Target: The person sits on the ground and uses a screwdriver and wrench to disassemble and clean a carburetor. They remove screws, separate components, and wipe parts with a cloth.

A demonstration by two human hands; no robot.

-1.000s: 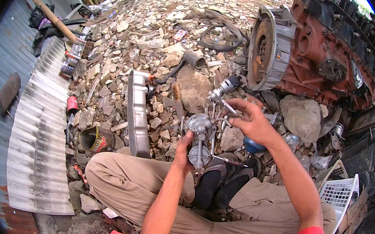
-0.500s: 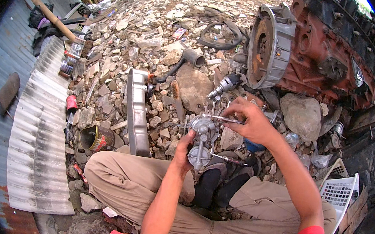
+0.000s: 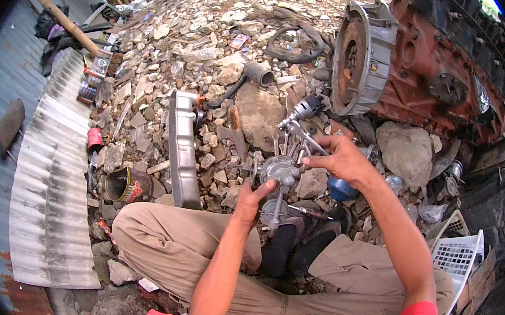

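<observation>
My left hand grips a grey cast-metal engine part with round, lobed housings and several thin rods at its far end. The thumb lies along its near side. Over the far right of that part, my right hand has its fingers closed on a silver wrench, which slants up to the left. Whether the wrench touches the part is hard to make out. A slim metal tool lies just beyond my feet, right of the part.
Rubble surrounds my crossed legs. A silver metal cover stands to the left, near a tin can. Ahead lie a black-and-silver cylindrical part and a big stone. A rusty red engine block fills the far right; a white basket sits beside my right knee.
The wrench has turned from nearly level to a slant, its left end now higher. My right hand has shifted slightly right, and the left hand has tilted the engine part a little to the right.
</observation>
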